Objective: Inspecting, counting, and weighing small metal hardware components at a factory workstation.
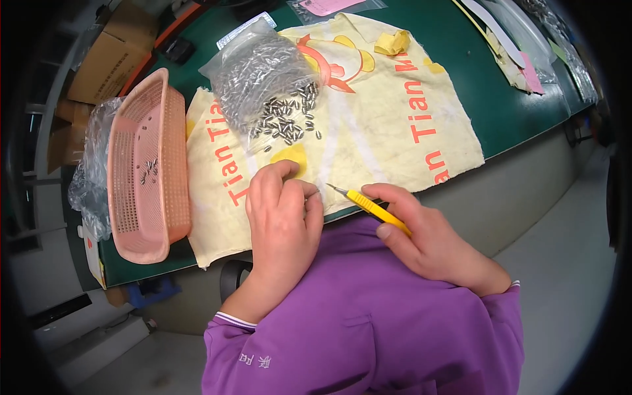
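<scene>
- Gripping the yellow craft knife in the right hand, clamping thumb and forefinger along the handle; aiming the blade toward the left fingertips, without visibly touching them.
- Curling the left hand above the near part of the printed cloth, bringing thumb and forefinger close together; possibly pinching one tiny piece, but hiding too much between the fingers to say.
- Seeing small metal parts lying in a loose pile on the cloth, beyond the left hand, at the mouth of the clear bag; seeing many more filling the bag.
- Seeing only a few similar parts lying in the pink basket, at the cloth's left edge; perhaps counting as done, though not showing any visible difference from the pile.
- Appearing early in the batch, if so; leaving the bulk waiting in pile and bag.
</scene>
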Demonstrator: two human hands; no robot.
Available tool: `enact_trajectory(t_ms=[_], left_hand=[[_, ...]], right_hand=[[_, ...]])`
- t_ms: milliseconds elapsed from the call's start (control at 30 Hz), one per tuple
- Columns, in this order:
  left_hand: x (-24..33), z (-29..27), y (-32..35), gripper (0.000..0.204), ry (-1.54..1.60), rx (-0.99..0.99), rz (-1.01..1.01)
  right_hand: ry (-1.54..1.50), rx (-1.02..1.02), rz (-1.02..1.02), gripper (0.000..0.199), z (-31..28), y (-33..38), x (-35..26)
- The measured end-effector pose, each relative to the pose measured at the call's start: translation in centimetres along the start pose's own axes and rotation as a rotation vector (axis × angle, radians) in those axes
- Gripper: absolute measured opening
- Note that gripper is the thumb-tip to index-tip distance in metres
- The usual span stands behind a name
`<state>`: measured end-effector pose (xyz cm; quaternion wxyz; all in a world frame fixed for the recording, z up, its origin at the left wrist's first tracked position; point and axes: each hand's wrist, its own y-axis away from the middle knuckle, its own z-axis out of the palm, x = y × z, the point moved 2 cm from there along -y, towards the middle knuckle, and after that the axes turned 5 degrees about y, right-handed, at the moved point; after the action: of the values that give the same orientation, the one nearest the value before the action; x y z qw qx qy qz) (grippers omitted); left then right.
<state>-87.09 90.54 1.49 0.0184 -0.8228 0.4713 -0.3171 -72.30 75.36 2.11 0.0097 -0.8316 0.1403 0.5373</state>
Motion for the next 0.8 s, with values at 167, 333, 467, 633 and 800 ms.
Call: enact_trajectory(t_ms=[167, 333, 467, 633, 800], left_hand=[[0.1, -0.1, 0.3, 0.017, -0.024, 0.024, -0.009], [0.2, 0.1, 0.3, 0.017, -0.042, 0.026, 0.008], [0.1, 0.0, 0.4, 0.017, -0.053, 0.034, 0.001], [0.3, 0.0, 0.3, 0.016, -0.064, 0.036, -0.005], [0.5, 0.1, 0.1, 0.017, -0.076, 0.032, -0.010]], right_hand=[[0.171, -0.081, 0.020, 0.054, 0.9, -0.3, 0.2], [0.274, -0.119, 0.009, 0.058, 1.3, -0.6, -0.2], [0.313, -0.095, -0.047, 0.060, 1.7, -0.6, -0.1], [0.272, 0.012, -0.163, 0.058, 2.3, -0.7, 0.8], [0.240, -0.011, -0.157, 0.059, 2.0, -0.9, 0.6]])
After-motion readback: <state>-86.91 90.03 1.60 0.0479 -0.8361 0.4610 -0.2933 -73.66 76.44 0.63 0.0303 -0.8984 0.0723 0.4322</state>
